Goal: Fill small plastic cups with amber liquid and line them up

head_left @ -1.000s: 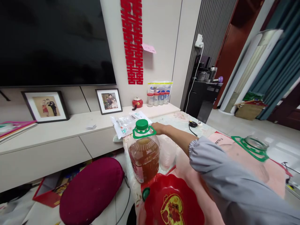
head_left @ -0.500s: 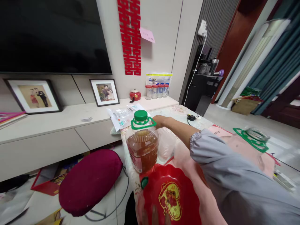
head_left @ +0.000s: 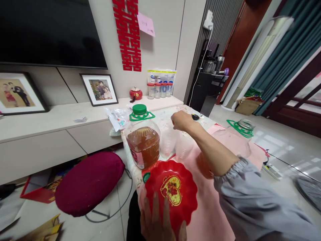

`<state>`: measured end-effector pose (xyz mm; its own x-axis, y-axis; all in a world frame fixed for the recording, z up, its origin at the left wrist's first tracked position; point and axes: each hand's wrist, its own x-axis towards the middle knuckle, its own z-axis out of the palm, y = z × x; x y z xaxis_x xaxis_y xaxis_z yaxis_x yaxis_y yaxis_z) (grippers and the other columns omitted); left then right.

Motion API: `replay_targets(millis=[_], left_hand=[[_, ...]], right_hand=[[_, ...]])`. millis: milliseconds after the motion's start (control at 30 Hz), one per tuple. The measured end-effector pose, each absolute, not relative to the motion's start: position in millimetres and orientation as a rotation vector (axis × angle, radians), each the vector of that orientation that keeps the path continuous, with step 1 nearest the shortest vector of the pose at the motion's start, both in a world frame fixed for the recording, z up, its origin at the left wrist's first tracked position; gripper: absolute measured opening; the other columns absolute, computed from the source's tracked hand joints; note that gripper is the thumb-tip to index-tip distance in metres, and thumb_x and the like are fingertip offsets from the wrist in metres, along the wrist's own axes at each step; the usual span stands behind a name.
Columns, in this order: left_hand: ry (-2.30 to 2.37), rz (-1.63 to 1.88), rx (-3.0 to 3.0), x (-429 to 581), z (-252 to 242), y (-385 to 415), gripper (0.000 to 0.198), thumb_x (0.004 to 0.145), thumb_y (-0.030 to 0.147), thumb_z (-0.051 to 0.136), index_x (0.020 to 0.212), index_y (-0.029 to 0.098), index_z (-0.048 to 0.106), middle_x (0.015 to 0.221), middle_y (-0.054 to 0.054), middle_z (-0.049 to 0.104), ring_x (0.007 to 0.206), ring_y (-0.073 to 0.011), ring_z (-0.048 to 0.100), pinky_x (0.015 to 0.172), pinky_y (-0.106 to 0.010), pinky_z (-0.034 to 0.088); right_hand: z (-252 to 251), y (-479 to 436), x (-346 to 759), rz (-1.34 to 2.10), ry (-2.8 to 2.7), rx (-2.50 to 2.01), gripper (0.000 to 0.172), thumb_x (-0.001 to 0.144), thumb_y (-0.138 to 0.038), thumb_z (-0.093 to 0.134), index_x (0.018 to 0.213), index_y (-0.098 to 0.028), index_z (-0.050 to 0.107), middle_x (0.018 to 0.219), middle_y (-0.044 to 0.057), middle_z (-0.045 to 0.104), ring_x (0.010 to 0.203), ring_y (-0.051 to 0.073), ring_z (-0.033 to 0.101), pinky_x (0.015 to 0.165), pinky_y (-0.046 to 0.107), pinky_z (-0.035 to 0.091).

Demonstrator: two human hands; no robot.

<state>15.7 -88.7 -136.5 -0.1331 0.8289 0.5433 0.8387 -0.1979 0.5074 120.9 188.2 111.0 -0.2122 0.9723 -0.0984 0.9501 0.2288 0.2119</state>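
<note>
The right hand [head_left: 182, 121] is curled up just by two clear plastic cups [head_left: 167, 142], but I can't tell if it grips one. A big green-capped jug [head_left: 143, 144] of brown liquid [head_left: 147, 149] stands to the left of that hand, and a see-through jug [head_left: 234, 140] is to its right. The left hand [head_left: 159, 222] is loose, fingers spread over the near edge of a wavy red plate [head_left: 187, 194].

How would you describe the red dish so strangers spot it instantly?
Start at the table beside the maroon stool. Just nearer than its green-capped jug is the dish. Unlike its neighbours, it has a scalloped rim and gold heart.
</note>
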Motion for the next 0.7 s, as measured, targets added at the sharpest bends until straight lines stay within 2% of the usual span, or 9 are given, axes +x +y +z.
replay_targets(millis=[100, 267, 467, 700], left_hand=[[-1.932, -1.302, -2.017, 19, -144, -85, 0.094, 0.087, 0.032, 0.065, 0.164, 0.033, 0.011, 0.163, -0.018, 0.035, 0.16, -0.044, 0.018, 0.119, -0.071, 0.037], [-1.785, -1.306, -1.906, 23, -148, -80, 0.083, 0.088, 0.029, 0.058, 0.162, 0.023, 0.021, 0.161, -0.022, 0.038, 0.158, -0.0426, 0.024, 0.117, -0.068, 0.038], [-1.75, -1.311, -1.859, 24, -149, -76, 0.08, 0.09, 0.032, 0.053, 0.163, 0.022, 0.023, 0.159, -0.02, 0.042, 0.157, -0.039, 0.029, 0.117, -0.062, 0.04], [-1.685, -1.248, -1.802, 22, -150, -71, 0.08, 0.093, 0.038, 0.047, 0.166, 0.018, 0.019, 0.142, -0.023, 0.053, 0.152, -0.0391, 0.036, 0.11, -0.058, 0.048]], right_hand=[[111, 170, 134, 0.219, 2.291, 1.918, 0.022, 0.098, -0.03, 0.071, 0.114, -0.016, 0.07, 0.121, 0.008, 0.07, 0.113, 0.024, 0.067, 0.094, 0.045, 0.058], [94, 150, 149, 0.254, 2.354, 2.017, 0.009, 0.094, -0.023, 0.072, 0.1, -0.016, 0.073, 0.104, 0.009, 0.074, 0.116, 0.028, 0.063, 0.084, 0.037, 0.053], [78, 145, 160, 0.209, 2.433, 2.095, 0.007, 0.091, -0.024, 0.076, 0.096, -0.019, 0.075, 0.107, 0.01, 0.076, 0.11, 0.028, 0.063, 0.07, 0.031, 0.043], [71, 144, 165, 0.147, 2.478, 2.118, 0.008, 0.092, -0.02, 0.072, 0.099, -0.019, 0.075, 0.106, 0.011, 0.076, 0.106, 0.027, 0.064, 0.069, 0.031, 0.04]])
